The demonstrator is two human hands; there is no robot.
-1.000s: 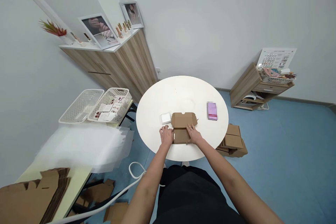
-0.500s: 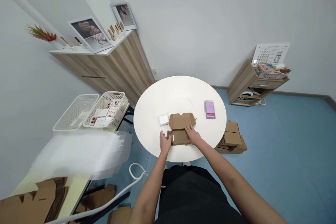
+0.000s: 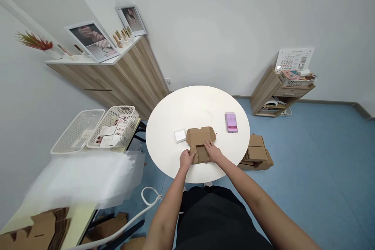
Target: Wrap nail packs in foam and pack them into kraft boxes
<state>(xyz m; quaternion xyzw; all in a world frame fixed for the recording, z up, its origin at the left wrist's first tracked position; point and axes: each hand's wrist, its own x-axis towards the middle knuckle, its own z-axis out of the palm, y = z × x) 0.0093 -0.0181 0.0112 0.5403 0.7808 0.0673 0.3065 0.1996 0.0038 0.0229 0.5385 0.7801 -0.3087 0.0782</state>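
Note:
A brown cardboard box [image 3: 200,136] lies on the white round table [image 3: 170,113], its lid laid open toward the wall. At its left end my left hand [image 3: 186,159] is closed, fingers pinching the side flap, which is folded inward over the base. My right hand [image 3: 213,151] rests with fingers stretched out on the right side of the box, near the fold of the lid. Just left of the lid sits a small white square item [image 3: 180,136]. To the right on the table is a purple packet [image 3: 231,122], blurred by pixels.
White baskets stand on the left side table, one holding printed cards [image 3: 113,131]. White sheets [image 3: 88,175] and flat cardboard [image 3: 43,228] lie nearer. Folded boxes [image 3: 256,152] are stacked on the floor right of the table. A white cable [image 3: 146,207] hangs at lower left.
My left hand has gone from open beside the box's left end to pinching its side flap, which now lies folded inward. My right hand stays on the box. The view has shifted slightly.

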